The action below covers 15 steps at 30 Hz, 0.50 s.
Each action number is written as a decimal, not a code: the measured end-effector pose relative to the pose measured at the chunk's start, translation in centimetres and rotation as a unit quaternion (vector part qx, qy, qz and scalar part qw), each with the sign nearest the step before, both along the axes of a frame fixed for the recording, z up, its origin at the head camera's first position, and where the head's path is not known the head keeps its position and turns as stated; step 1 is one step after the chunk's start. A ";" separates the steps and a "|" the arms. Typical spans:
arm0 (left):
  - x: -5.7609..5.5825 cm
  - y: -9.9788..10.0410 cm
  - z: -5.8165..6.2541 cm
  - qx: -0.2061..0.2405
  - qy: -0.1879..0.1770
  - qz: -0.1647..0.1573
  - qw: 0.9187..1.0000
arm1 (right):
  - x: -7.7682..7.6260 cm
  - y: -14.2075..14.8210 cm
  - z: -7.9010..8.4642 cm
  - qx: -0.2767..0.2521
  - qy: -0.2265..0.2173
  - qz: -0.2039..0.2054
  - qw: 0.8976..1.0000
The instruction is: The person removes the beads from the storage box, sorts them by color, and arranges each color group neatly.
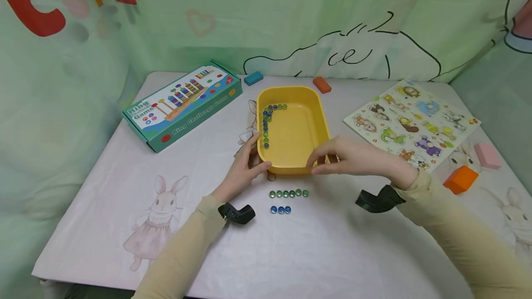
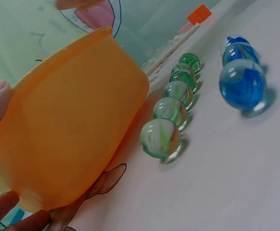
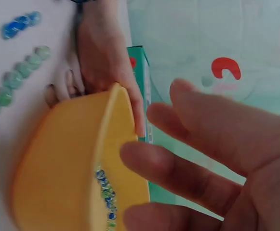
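Observation:
A yellow plastic tub [image 1: 296, 135] stands in the middle of the table, with blue and green glass marbles [image 1: 266, 126] gathered along its left inner wall and far left corner. My left hand [image 1: 244, 165] grips the tub's near left corner, thumb at the front rim and fingers against the side wall. Over the near right corner hovers my right hand [image 1: 347, 156], its fingers loosely bent with nothing between them in the right wrist view. In front of the tub lie a row of several green marbles [image 2: 167, 111] and a shorter row of three blue marbles [image 2: 242, 83].
A green Ring Challenge Game box [image 1: 183, 105] lies at the back left. Behind the tub are a blue block [image 1: 253, 78] and a red-orange block [image 1: 322, 85]. On the right lie an animal picture board [image 1: 411, 123], an orange block [image 1: 460, 180] and a pink block [image 1: 487, 156].

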<state>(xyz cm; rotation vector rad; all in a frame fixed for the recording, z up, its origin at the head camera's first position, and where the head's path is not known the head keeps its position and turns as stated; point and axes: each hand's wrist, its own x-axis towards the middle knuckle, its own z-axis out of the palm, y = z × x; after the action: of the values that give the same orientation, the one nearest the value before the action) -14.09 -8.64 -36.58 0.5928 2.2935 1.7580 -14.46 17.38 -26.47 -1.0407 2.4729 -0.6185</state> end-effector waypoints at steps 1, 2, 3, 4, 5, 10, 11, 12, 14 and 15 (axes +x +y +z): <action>0.0 0.0 0.0 -0.001 -0.001 0.001 1.000 | -0.5 -0.4 0.4 0.002 0.008 -0.008 1.000; -0.1 0.0 0.0 -0.002 -0.001 0.003 1.000 | -1.0 -0.8 0.7 0.002 0.013 -0.017 1.000; -0.1 -0.1 0.0 -0.003 -0.002 0.004 1.000 | -1.5 -1.3 0.9 0.004 0.019 -0.028 0.999; -0.1 -0.1 0.0 -0.005 -0.003 0.004 1.000 | -2.0 -1.7 1.1 0.004 0.021 -0.039 0.999; -0.1 -0.1 0.0 -0.005 -0.003 0.004 1.000 | -2.5 -2.1 1.2 0.000 0.019 -0.049 0.999; -0.1 0.0 0.1 -0.004 -0.005 -0.002 1.000 | -5.3 -4.1 0.7 -0.015 0.019 -0.077 0.997; -0.1 0.0 0.1 -0.003 -0.005 -0.002 1.000 | -5.8 -4.4 0.4 -0.010 0.021 -0.079 0.997; -0.1 0.0 0.1 -0.003 -0.006 -0.002 1.000 | -6.4 -4.8 0.1 -0.005 0.024 -0.078 0.997; 0.0 0.0 0.1 -0.005 -0.007 0.001 1.000 | -7.5 -5.4 -0.6 0.012 0.029 -0.071 0.997; 0.0 0.0 0.1 -0.006 -0.008 0.001 1.000 | -8.0 -5.7 -1.0 0.020 0.029 -0.067 0.997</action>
<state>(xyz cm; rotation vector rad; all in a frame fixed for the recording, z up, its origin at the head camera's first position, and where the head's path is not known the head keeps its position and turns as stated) -14.09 -8.62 -36.46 0.5717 2.2924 1.7423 -22.46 11.69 -27.50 -0.8963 2.6116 -0.5845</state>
